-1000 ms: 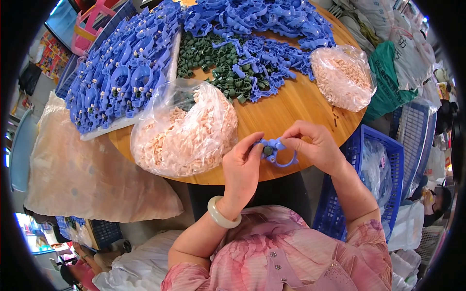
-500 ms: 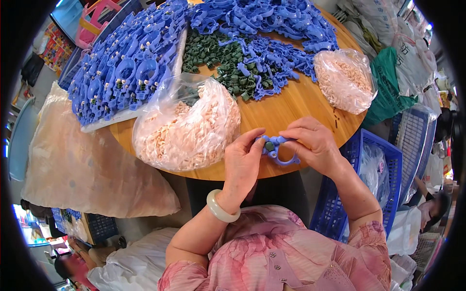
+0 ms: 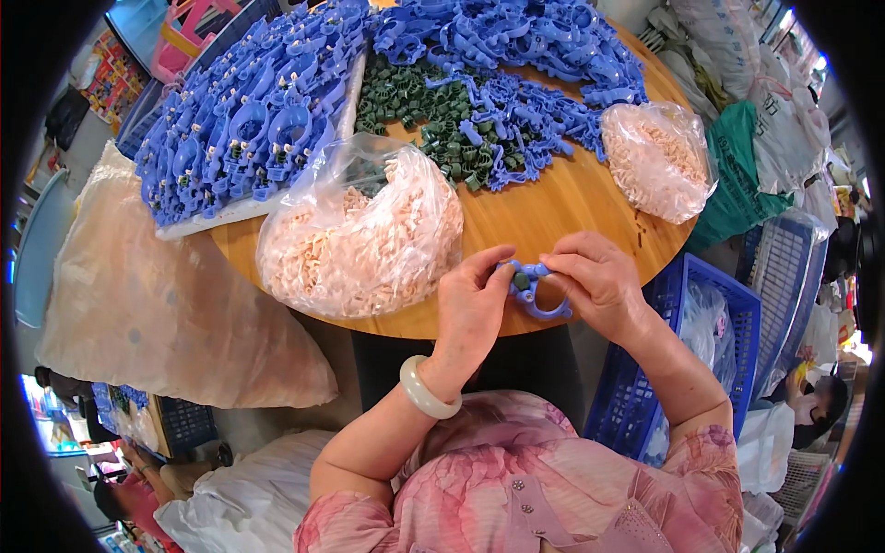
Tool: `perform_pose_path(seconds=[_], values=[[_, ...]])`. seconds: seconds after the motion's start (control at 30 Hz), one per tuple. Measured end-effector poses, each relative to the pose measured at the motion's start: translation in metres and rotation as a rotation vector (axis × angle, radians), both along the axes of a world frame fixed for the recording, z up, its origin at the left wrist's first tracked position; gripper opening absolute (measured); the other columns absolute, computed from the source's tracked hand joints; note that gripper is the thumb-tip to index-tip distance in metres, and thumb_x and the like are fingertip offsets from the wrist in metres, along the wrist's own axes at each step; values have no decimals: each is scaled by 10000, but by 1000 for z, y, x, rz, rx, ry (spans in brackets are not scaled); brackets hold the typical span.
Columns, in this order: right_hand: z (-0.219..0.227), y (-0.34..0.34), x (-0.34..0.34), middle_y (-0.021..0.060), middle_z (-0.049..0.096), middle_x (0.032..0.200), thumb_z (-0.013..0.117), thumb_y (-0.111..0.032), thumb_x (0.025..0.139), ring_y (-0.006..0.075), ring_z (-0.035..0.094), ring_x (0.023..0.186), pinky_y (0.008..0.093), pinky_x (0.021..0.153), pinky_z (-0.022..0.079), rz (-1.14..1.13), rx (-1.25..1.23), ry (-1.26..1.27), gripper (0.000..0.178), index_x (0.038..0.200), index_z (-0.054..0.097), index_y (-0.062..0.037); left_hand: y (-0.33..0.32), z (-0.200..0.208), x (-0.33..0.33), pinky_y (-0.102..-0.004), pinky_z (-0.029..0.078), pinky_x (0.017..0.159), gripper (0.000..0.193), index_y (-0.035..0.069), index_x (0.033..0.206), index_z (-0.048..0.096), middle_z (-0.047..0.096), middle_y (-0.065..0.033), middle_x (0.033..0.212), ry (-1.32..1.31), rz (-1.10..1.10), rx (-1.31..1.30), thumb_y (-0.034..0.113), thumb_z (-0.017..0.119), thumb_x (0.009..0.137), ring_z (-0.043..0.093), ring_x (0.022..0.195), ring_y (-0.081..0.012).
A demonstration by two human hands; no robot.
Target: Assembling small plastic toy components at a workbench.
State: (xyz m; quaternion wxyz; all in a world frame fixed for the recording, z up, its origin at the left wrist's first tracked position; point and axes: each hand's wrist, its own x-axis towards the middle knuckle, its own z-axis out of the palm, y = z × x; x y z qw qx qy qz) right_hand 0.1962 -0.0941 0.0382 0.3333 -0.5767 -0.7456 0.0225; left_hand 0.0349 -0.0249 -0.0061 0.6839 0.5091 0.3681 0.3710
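Your blue toy (image 3: 526, 297) is held near five o'clock on the table (image 3: 530, 217), pinched by your left hand (image 3: 472, 302) and right hand (image 3: 599, 286); slack fingers could lose its green piece (image 3: 522, 280) toward the bag (image 3: 369, 253) at ten o'clock.

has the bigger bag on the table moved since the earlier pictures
No, the bigger bag keeps its place near the edge of the wooden table.

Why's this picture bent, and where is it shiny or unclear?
Head view: the wide lens bows the far-right crate near the black rim; head view: white glare streaks the larger clear bag; head view: the held blue piece shows, its tiny details unclear.
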Motion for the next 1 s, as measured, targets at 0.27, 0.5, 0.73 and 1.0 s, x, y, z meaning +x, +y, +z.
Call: perform_pose_path(seconds=[0.27,0.5,0.73,1.0], values=[[6,31,28,65,586,889,623,-95,808,191,579,770,287,659,458,-30,-350,322,166,953,626,-14,10,3,-15,-216,490,697,238,-40,1100,596,629,-54,920,-6,-41,-14,50,542,886,584,790,-86],[-30,103,38,95,598,939,602,-88,801,243,583,804,321,696,469,-22,88,-266,256,1054,591,-49,11,1,-18,-215,507,689,252,-27,1131,575,617,-44,913,-80,-64,-61,65,530,901,593,785,-87],[-19,80,42,91,590,918,615,-31,763,215,587,828,327,701,471,-96,-66,-258,313,1073,584,-61,16,-1,-16,-247,536,691,248,-25,1128,572,622,-63,916,-116,-76,-126,69,526,904,613,792,-119],[5,2,21,49,568,866,578,29,831,140,627,756,244,675,514,-118,-264,937,254,1077,543,-24,11,2,-13,-245,540,681,220,-20,1100,592,630,-67,930,-157,22,-177,59,527,905,618,806,-110]])
